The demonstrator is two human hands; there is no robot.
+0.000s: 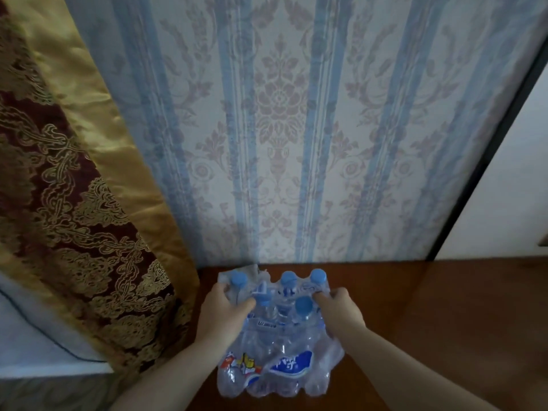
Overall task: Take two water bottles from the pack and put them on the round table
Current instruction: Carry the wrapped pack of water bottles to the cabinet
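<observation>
Both our hands grip the shrink-wrapped water-bottle pack (278, 330) on the wooden bench (444, 336): left hand (221, 314) closed over its left side, right hand (341, 310) clutching the plastic wrap on its right side.

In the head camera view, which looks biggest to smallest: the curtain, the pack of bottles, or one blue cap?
1. Curtain, the largest by far.
2. Pack of bottles.
3. Blue cap, the smallest.

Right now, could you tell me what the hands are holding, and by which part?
Both hands grip the pack of water bottles at its top: left hand at the left-side caps, right hand at the right edge.
</observation>
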